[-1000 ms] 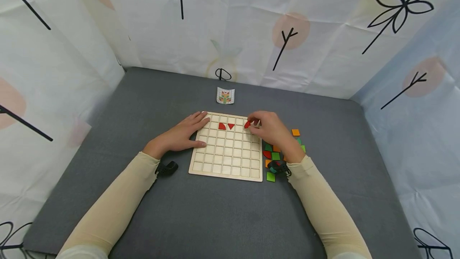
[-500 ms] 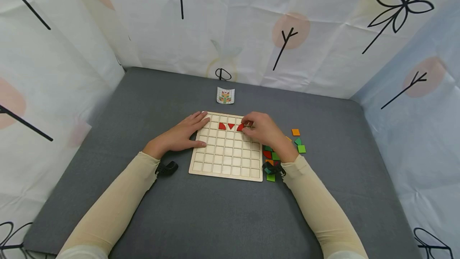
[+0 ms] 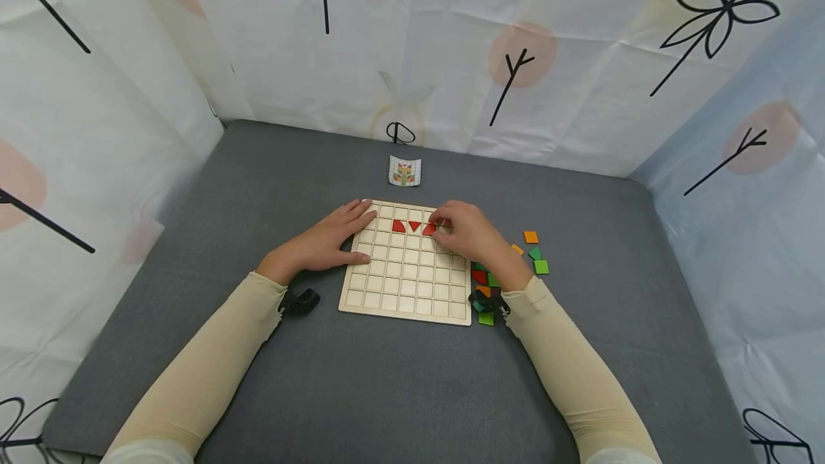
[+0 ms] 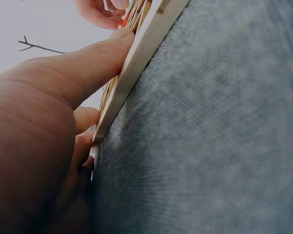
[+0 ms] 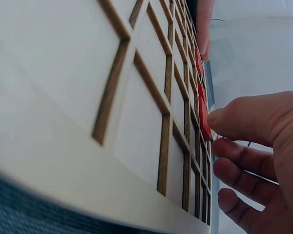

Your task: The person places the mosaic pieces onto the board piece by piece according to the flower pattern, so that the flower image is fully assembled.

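Observation:
A wooden grid board [image 3: 406, 286] lies on the grey table. My left hand [image 3: 327, 240] rests on its left edge, fingers spread and thumb straight. In its upper part sit a red quarter-circle tile [image 3: 399, 226] and a red triangle tile [image 3: 414, 225]. To the right of the triangle, my right hand [image 3: 470, 233] pinches a second red quarter-circle tile [image 3: 428, 230] at the grid, with the fingers partly covering it. From the right wrist view, the thumb [image 5: 229, 117] touches the red tile [image 5: 203, 119], which looks seated in or resting on a cell.
Several orange, green and red tiles lie right of the board, some under the right wrist; a light green square tile [image 3: 541, 267] is among them. A small pattern card [image 3: 404, 171] lies behind the board. Printed cloth [image 3: 438, 56] hangs around the table [image 3: 361, 385].
My right hand has moved left across the board, bringing the red quarter-circle tile beside the triangle. In the last half second it shifted only slightly. My left hand has stayed in place.

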Demonstrator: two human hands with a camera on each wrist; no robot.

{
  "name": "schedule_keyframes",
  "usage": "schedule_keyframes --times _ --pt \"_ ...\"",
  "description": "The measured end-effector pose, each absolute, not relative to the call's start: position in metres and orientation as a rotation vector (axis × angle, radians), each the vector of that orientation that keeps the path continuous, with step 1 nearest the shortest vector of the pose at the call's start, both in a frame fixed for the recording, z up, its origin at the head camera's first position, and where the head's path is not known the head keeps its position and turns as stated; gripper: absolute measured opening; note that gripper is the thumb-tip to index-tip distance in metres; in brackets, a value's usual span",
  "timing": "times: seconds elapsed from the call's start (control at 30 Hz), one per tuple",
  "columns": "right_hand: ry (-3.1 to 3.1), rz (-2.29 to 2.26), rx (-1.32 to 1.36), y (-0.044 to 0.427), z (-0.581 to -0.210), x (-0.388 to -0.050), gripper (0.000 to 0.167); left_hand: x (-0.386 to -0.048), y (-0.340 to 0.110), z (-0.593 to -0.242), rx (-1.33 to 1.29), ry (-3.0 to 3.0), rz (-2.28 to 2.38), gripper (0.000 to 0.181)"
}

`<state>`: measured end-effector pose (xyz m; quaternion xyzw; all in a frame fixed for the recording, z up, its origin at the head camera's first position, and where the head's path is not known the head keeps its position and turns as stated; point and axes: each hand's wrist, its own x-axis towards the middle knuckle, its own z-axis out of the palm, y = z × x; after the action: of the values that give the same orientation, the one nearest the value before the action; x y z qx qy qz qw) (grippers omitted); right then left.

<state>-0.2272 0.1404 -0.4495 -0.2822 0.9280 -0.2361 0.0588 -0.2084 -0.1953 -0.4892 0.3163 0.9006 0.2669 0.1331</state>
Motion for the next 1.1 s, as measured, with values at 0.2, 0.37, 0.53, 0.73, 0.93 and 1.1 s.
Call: schedule_keyframes --times 0.2,0.37,0.53,0.73,0.93,1.1 --pt "2.805 -0.679 -0.897 0.139 -0.4515 -0.2277 0.021 -0.2085 -0.1956 -0.4897 0.921 2.614 0.775 0.098" --pt "2.804 -0.653 -0.919 0.1389 -0.4519 -0.2275 0.018 -0.208 -0.1955 -0.4885 0.922 2.611 0.775 0.098" --pt "2.811 -0.639 -0.937 0.1389 -0.4514 -0.227 0.015 -0.2084 -0.1955 -0.489 0.924 2.615 0.77 0.098" --pt "2.815 -0.632 -0.951 0.139 -0.4514 -0.2262 0.016 -0.2087 -0.1949 -0.4892 0.919 2.613 0.771 0.098" --pt "2.826 -0.636 -0.968 0.1396 -0.4513 -0.2255 0.016 -0.2081 -0.1948 -0.4881 0.917 2.609 0.777 0.098" --pt "2.835 -0.644 -0.958 0.1409 -0.4503 -0.2252 0.015 -0.208 -0.1946 -0.4874 0.919 2.605 0.78 0.097"
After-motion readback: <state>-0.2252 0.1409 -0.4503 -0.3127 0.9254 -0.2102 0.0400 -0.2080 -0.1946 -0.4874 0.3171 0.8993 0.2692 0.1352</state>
